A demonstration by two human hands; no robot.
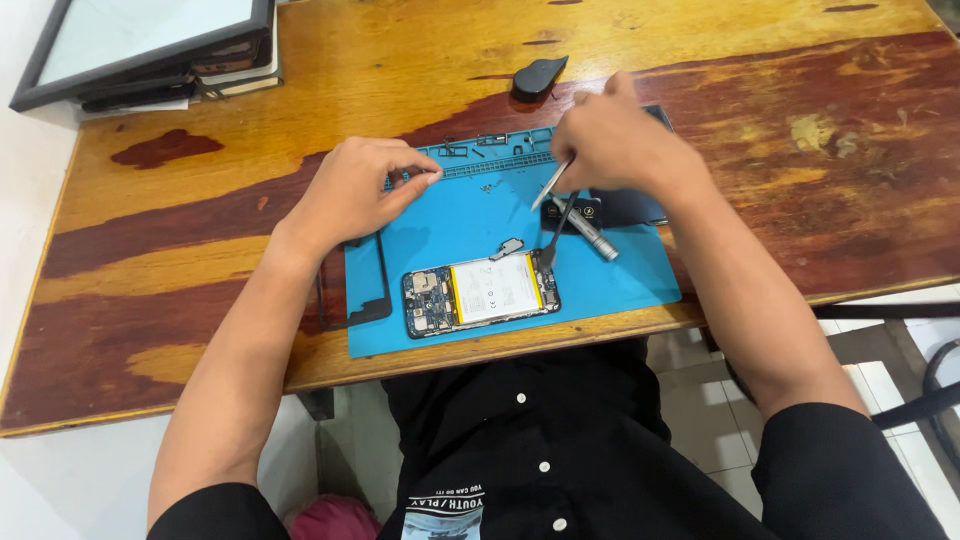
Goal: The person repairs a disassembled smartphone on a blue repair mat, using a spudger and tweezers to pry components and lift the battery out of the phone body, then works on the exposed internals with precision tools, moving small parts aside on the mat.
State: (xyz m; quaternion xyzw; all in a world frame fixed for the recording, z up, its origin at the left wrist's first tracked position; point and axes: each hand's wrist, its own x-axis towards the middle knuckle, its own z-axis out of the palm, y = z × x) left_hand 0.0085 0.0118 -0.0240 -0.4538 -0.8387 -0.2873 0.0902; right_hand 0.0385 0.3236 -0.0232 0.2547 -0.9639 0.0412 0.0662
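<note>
An opened phone [482,293] with a white battery and bare circuit board lies on a blue repair mat [620,280]. My right hand [620,145] holds metal tweezers [549,187] above the mat, tips pointing down toward the phone's right end. My left hand [350,190] hovers over the mat's upper left, its fingers pinched together near the mat's parts tray [480,150]; anything between them is too small to tell. A small grey metal part [508,246] lies just above the phone. A black spudger [556,235] and a silver screwdriver [590,237] rest by the phone's right end.
A black phone frame [352,310] lies at the mat's left edge. A black teardrop-shaped pick [538,77] sits beyond the mat on the wooden table [200,230]. A dark panel [630,205] lies under my right wrist. Framed glass and flat items [150,45] are stacked at the far left corner.
</note>
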